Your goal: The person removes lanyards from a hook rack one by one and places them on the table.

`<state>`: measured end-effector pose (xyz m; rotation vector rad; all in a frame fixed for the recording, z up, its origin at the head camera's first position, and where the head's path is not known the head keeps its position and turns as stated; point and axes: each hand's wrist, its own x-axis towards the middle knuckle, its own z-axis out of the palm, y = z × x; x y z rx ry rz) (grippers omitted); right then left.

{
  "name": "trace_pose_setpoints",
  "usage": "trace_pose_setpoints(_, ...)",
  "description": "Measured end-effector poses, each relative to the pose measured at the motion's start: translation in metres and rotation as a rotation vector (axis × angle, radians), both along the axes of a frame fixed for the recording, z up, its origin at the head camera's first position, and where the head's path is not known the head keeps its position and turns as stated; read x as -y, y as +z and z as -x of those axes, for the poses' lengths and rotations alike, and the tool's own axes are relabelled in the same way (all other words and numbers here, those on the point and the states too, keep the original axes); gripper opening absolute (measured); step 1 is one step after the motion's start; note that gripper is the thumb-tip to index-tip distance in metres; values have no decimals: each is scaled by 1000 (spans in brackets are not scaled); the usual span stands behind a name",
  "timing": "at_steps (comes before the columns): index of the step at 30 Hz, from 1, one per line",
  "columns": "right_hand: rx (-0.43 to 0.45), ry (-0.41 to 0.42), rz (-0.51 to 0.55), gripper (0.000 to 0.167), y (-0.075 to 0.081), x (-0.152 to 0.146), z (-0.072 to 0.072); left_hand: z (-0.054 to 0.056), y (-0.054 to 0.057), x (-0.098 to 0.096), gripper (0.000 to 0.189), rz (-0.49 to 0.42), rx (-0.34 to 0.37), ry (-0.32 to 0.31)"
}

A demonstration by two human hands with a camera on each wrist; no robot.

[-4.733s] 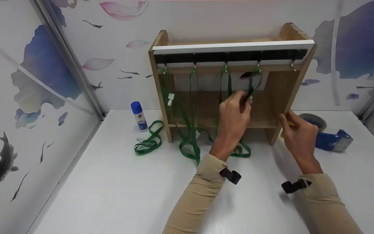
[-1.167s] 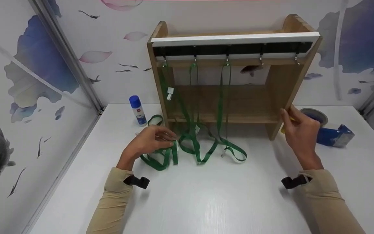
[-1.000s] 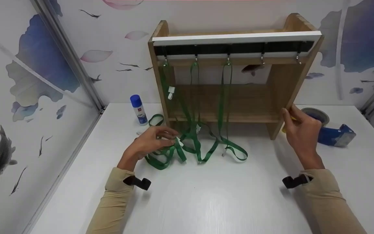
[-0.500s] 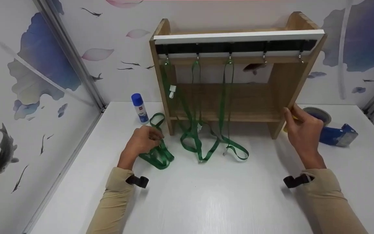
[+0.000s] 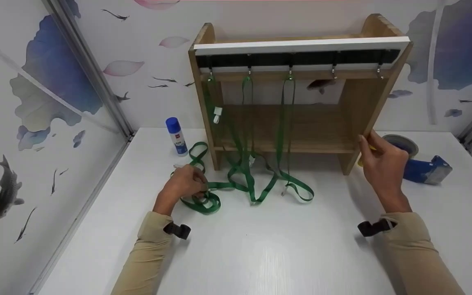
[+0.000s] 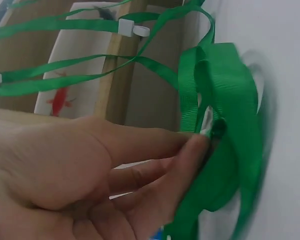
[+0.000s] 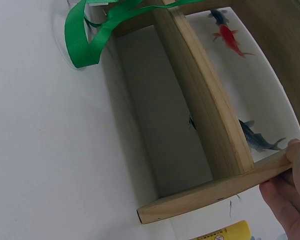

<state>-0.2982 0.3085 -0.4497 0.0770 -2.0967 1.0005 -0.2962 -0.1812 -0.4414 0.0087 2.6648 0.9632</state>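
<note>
A wooden rack (image 5: 355,110) stands at the back of the white table (image 5: 268,254). Three green lanyards (image 5: 279,123) hang from its left hooks and trail onto the table; the two right hooks (image 5: 334,73) are bare. My left hand (image 5: 201,186) pinches a loose green lanyard (image 5: 203,203) bunched on the table left of the rack. In the left wrist view its fingertips (image 6: 197,145) close on the strap (image 6: 230,165) by a small metal clip. My right hand (image 5: 369,149) grips the rack's right side panel (image 7: 215,192), thumb in front.
A blue-capped glue stick (image 5: 176,137) stands left of the rack. A blue tape dispenser (image 5: 422,168) lies behind my right hand, with a yellow object (image 7: 225,232) beside the rack's foot. Patterned walls close in the left, back and right.
The fourth hook's lanyard is off; my left hand has carried it down to the table's left and drawn the bunch slightly nearer. The right hand has stayed on the rack's side.
</note>
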Motion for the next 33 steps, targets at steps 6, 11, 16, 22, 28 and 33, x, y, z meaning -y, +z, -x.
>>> trace_pose_setpoints(6, 1, 1, 8, 38, 1, -1, 0, -4, 11, -6, 13, 105, -4, -24)
trace_pose_setpoints(11, 1, 2, 5, 39, 2, 0, 0, -3, 12, -3, 16, 101, -6, -43)
trace_pose_setpoints(16, 1, 7, 0, 39, 2, 1, 1, -3, 14, 0, 25, 72, -64, -30)
trace_pose_setpoints(22, -10, 6, 4, 38, 0, 0, 1, -3, 14, -4, 30, 31, -152, -60)
trace_pose_setpoints(28, -15, 3, 4, 37, -2, -1, 0, -2, -1, -15, 58, 94, -105, -124)
trace_pose_setpoints(33, 4, -3, 0, 39, -3, 0, 0, -1, -7, -21, 53, 182, -123, -115)
